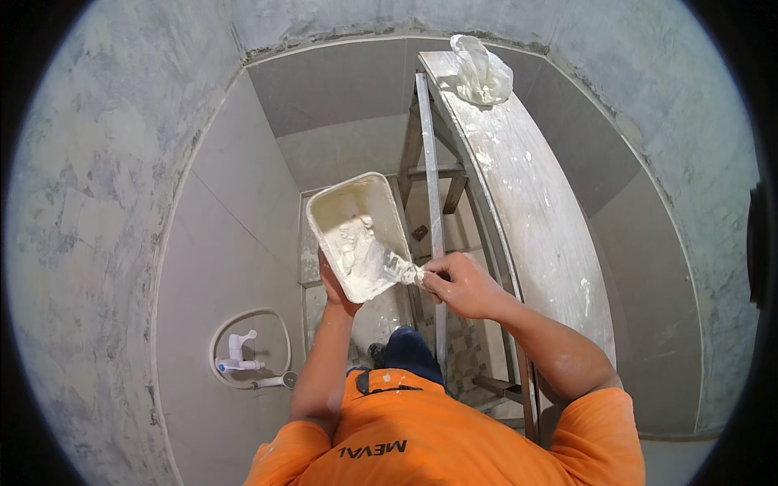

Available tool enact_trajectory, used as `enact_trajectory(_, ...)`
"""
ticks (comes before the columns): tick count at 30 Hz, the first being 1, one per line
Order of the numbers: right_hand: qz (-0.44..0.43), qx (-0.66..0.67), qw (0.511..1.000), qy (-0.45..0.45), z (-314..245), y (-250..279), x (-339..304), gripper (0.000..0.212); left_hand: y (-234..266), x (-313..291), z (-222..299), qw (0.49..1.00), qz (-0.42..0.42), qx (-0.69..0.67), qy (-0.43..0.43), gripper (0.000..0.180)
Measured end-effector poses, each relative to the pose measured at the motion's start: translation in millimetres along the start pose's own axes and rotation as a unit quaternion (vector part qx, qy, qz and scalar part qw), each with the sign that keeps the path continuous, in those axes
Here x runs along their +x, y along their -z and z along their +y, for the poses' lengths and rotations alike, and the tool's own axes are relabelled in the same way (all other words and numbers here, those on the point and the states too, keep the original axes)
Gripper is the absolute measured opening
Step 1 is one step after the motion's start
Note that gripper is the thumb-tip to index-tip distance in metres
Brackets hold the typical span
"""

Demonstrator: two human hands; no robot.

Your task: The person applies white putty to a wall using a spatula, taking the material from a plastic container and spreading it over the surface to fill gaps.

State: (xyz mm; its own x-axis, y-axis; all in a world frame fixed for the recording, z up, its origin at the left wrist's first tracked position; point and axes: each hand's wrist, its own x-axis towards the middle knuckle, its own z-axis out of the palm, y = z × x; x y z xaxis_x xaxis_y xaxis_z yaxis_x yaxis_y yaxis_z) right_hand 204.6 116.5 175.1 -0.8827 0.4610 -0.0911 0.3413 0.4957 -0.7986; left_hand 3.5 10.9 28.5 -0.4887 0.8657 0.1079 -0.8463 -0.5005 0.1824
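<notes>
My left hand (pixel 335 285) grips a cream plastic tub (pixel 324 198) from its left side and below; most of its fingers are hidden behind the tub. Inside, white putty (pixel 354 247) lies in lumps and smears over the bottom and near end. A putty knife (pixel 381 269), its blade coated in white paste, dips into the near right part of the tub. Closed round its handle is my right hand (pixel 460 285), just right of the tub's rim.
On the right stands a paint-spattered bench or trestle (pixel 543 194) with metal legs. A crumpled clear plastic bag (pixel 483 74) sits on its far end. A white tap (pixel 237 356) with a looped hose (pixel 285 324) juts from the left tiled wall (pixel 227 219).
</notes>
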Motion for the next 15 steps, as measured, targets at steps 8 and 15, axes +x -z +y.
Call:
enact_trajectory(8,0.219,-0.177,0.946,0.161,-9.0,-4.5,-9.7,0.025,-18.5,5.8,-2.0,0.995,0.043,0.083,0.023,0.061)
enact_trajectory(15,0.157,-0.221,0.957,0.106,16.6,-19.8,-7.2,0.022,-31.3,10.6,-5.9,0.982,0.071,0.171,-0.030,0.064)
